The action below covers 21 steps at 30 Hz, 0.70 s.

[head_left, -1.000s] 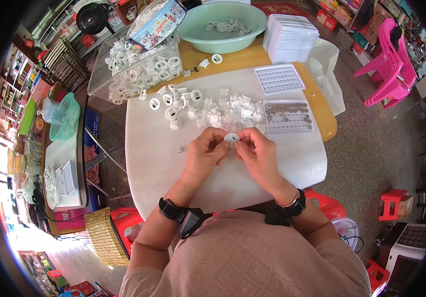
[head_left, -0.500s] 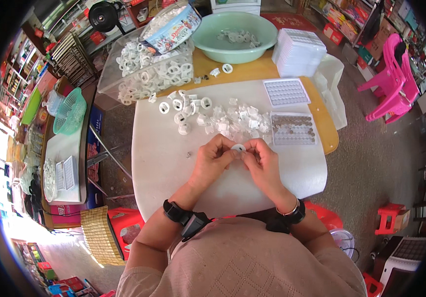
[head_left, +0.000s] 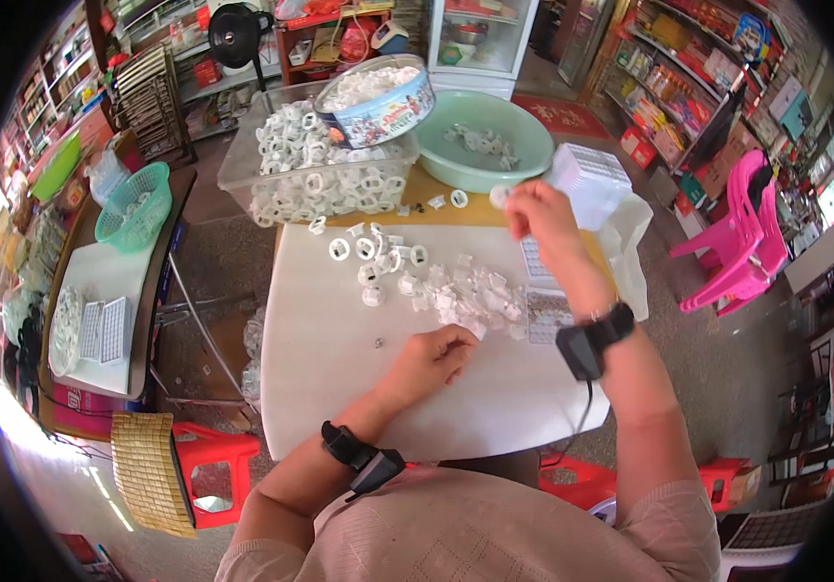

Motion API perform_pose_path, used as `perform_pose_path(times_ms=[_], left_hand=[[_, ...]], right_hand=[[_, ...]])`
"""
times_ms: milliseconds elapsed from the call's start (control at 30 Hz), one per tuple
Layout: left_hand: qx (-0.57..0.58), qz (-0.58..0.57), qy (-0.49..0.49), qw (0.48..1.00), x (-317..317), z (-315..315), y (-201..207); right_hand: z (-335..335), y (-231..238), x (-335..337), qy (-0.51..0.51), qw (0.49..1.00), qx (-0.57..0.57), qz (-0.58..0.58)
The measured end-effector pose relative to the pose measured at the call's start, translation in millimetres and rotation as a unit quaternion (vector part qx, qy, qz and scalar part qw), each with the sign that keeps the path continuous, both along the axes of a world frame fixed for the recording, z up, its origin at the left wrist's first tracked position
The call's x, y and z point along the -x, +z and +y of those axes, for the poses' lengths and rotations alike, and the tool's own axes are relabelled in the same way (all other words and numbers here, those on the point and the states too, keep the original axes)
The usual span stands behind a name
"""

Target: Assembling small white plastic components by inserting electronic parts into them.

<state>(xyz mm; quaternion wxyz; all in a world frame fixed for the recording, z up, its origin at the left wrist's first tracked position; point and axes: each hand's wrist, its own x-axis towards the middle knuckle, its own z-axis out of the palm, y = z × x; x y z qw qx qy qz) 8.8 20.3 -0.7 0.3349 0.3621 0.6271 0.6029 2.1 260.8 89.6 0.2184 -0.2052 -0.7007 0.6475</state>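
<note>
My right hand (head_left: 545, 225) is raised over the far right of the table, pinching a round white plastic piece (head_left: 500, 197) near the rim of a pale green basin (head_left: 439, 163). Lower down, above the white tabletop (head_left: 339, 388), my left hand (head_left: 433, 364) has its fingers curled in. Whether anything sits inside them is hidden. Small translucent white parts (head_left: 475, 296) lie in a heap just beyond the left hand. To their left are several round white pieces with dark centres (head_left: 368, 250). Partly behind my right forearm are two white compartment trays, the nearer one (head_left: 545, 325) holding small discs.
At the back left, a clear bin (head_left: 339, 199) is heaped with white pieces, and a round tin (head_left: 383, 116) rests on it. A stack of white trays (head_left: 592, 184) stands right of the basin. A side table with a green basket (head_left: 136, 213) is at left.
Both hands were together on the round piece near the heap. The right hand has carried it away, up toward the basin. The left hand stays behind, lower and apart. The view has shifted.
</note>
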Motion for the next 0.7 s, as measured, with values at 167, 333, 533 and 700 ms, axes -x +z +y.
perform_pose_path(times_ms=[167,333,533,700], left_hand=[[-0.024,0.032,-0.013,0.999,-1,2,2],[-0.02,0.036,-0.009,0.999,-2,-3,-3],[-0.015,0.083,0.036,0.996,-11,-14,3],[0.012,0.271,0.084,0.959,-4,-51,24]], right_hand=[[39,-7,52,-0.035,0.993,0.079,0.076],[-26,-20,20,0.124,0.992,0.021,0.02],[-96,-46,-67,0.206,0.976,0.045,-0.046],[-89,-74,-101,0.173,0.977,0.118,-0.037]])
